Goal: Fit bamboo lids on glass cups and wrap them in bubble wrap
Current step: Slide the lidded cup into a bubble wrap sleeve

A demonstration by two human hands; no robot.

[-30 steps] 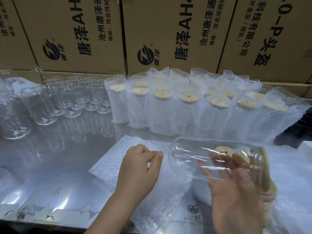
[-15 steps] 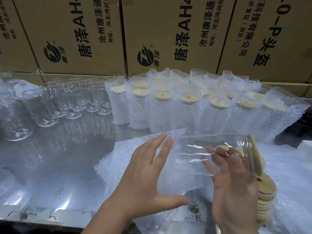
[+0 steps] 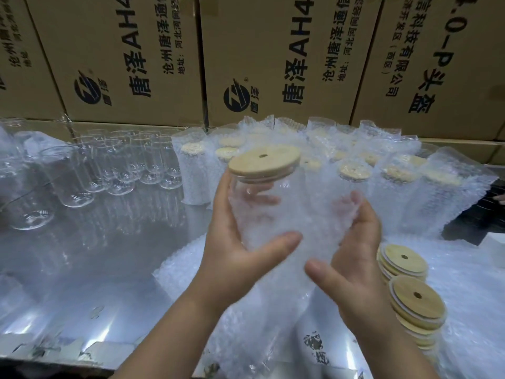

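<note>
Brown cardboard boxes (image 3: 131, 58) with dark printed characters stand as a wall behind the shiny metal tabletop (image 3: 109, 255). At the back left of it stand bare glass cups (image 3: 117, 165), close together and without lids. To the right of them stands a dense group of wrapped cups (image 3: 396, 187), each one upright in its bubble sleeve, with a pale lid showing at the top.

Above the middle of the tabletop, both hands hold one glass cup (image 3: 254, 198) in the air, almost upright and a little tilted. It is clear and straight-sided. A round bamboo lid (image 3: 263, 161) sits flat on its mouth, light tan, with a small hole near the centre. A bubble wrap sheet (image 3: 308, 214) covers the lower and right part of the cup, and the upper left part is bare glass.

The left hand (image 3: 237, 250) has its grip clamped on the cup, with the fingers curled behind the glass and the thumb across the front. The right hand (image 3: 355, 258) has its grip on the sheet. Its fingers curl behind the wrap and look blurred through it, and the thumb points to the left in front.

Near the right wrist two stacks of spare lids (image 3: 410, 294) rest on loose bubble wrap (image 3: 478, 296) that lies on the tabletop.
</note>
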